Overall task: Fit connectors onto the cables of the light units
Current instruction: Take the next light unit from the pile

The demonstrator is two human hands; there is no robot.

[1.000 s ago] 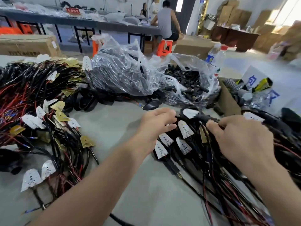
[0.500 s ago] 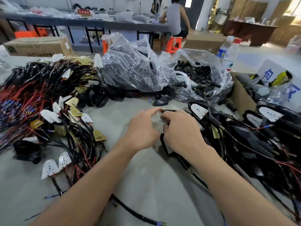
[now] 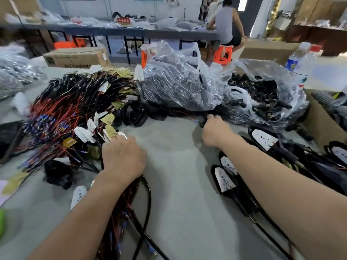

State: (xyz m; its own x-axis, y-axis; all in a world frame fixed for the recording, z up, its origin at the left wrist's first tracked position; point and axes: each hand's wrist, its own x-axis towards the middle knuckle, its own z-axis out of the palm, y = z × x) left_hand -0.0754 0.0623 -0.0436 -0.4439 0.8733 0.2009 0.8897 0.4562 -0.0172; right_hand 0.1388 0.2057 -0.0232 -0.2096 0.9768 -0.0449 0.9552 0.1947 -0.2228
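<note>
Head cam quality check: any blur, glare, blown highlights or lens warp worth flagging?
Head view: centre fairly sharp, though the right hand and the black connector it pinches are slightly soft; left edge smeared; specular glare across the clear plastic bags; bright opening at top blown out; wide-angle lens stretches the bottom corners; soft arm shadows on the grey tabletop.

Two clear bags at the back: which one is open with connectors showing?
The right bag, beside the water bottles: its mouth gapes over loose black connectors. The left bag's plastic covers its dark contents.
</note>
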